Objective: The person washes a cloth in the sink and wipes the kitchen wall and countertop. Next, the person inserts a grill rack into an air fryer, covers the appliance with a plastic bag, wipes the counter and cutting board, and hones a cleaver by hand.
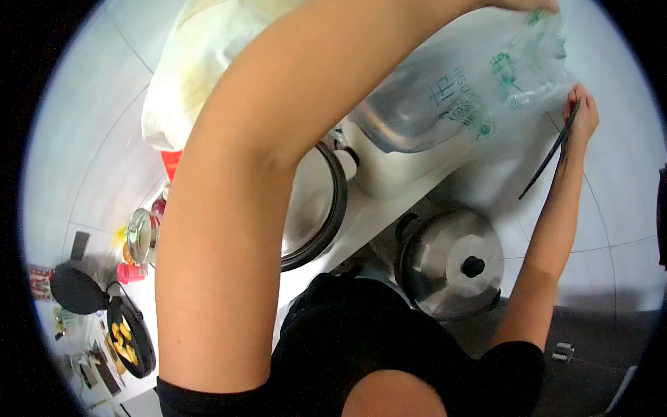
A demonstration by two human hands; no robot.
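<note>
My left arm reaches across to the top edge, where my left hand (pixel 522 4) is partly cut off. Its fingers are closed at the upper corner of a clear plastic bag (pixel 511 73) with green print. Below it, my right hand (pixel 583 112) is closed around thin black chopsticks (pixel 545 167) pointing down and left. The bag's lower corner meets the fingers of that hand; whether they pinch it too, I cannot tell. A shiny metal vessel (pixel 396 128) shows at the bag's left end; whether it lies inside or behind the plastic is unclear.
A lidded steel pot (pixel 455 264) stands below the white counter's edge. A glass lid with a black rim (pixel 323 208) is partly behind my left arm. At left are a jar (pixel 144 236), a pink container (pixel 130 272) and an opened black pan with yellow food (pixel 125 340).
</note>
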